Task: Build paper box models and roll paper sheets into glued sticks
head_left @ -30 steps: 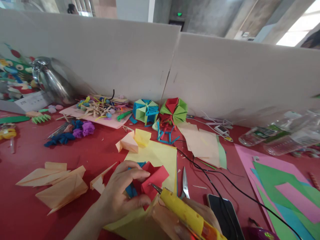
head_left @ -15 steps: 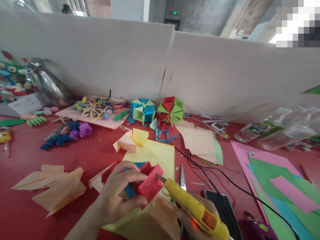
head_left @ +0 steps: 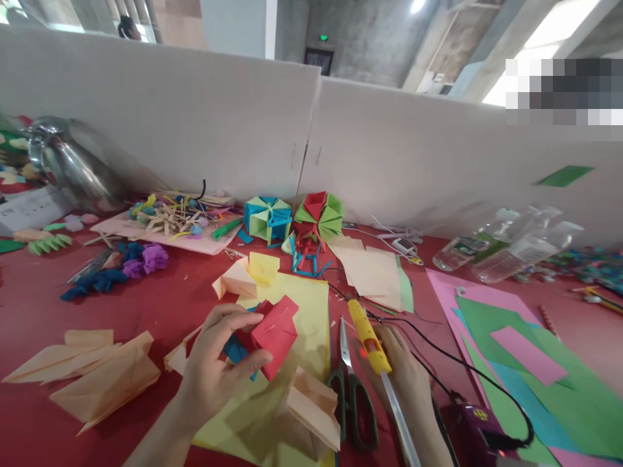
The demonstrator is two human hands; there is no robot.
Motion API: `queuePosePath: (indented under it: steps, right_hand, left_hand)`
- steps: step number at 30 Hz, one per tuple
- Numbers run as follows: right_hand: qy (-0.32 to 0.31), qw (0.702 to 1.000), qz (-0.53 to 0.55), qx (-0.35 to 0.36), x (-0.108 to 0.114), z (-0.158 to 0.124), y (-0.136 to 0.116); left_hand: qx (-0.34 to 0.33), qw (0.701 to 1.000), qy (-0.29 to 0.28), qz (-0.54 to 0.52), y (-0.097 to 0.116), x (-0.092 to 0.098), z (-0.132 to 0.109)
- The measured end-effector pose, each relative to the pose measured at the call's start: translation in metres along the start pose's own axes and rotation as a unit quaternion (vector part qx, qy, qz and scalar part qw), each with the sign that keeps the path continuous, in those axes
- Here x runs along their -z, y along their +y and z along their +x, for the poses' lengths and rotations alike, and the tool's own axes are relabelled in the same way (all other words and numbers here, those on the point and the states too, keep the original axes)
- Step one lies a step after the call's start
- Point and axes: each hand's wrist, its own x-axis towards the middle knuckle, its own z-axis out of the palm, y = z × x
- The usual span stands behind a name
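Note:
My left hand (head_left: 219,353) grips a folded red paper piece (head_left: 276,337), with a blue paper part (head_left: 238,350) partly hidden behind its fingers. Clear glue is not visible on the red face. In my right hand (head_left: 402,363) is a yellow hot glue gun (head_left: 370,337), a glue stick jutting from its rear. The gun's tip is apart from the red paper, up and to its right. Between the hands lie green-handled scissors (head_left: 357,405) and a folded peach paper piece (head_left: 314,412) on a yellow sheet (head_left: 228,431).
Folded peach papers (head_left: 109,383) lie at the left. Blue-green (head_left: 267,220) and red-green (head_left: 321,217) paper shapes stand by the white partition (head_left: 219,117). A steel jug (head_left: 73,168) is far left; bottles (head_left: 496,246) and coloured sheets (head_left: 535,363) are right. A black cable (head_left: 452,353) crosses the table.
The glue gun has moved right, away from the red paper. My left hand has shifted slightly left and turned the red piece. The camera view has swung a little to the right.

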Motion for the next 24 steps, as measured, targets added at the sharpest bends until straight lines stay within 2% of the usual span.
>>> queuePosePath:
  steps: [3,8,14,18,21,24]
  right_hand:
    - [-0.043,0.995,-0.082,-0.022,-0.01,0.006,0.013]
    - [-0.128,0.99,-0.049,-0.038,-0.02,0.007,0.018]
    - [-0.12,0.991,-0.022,-0.056,-0.015,-0.01,0.026]
    - [-0.147,0.987,0.004,-0.056,-0.009,-0.017,0.031]
    - [-0.169,0.985,0.013,-0.031,0.003,-0.019,0.031]
    - [-0.136,0.991,0.009,0.002,0.019,-0.025,0.02]
  left_hand:
    - [0.014,1.0,0.005,-0.003,-0.001,0.0,0.0]
    - [0.018,1.0,0.007,-0.005,0.001,0.001,0.001]
    - [0.023,1.0,0.01,-0.004,0.002,0.001,0.002]
    - [0.022,1.0,0.006,-0.002,0.002,0.0,0.002]
    - [0.016,1.0,0.007,0.005,0.001,0.0,0.002]
    - [0.012,1.0,0.004,0.005,0.001,0.0,0.002]
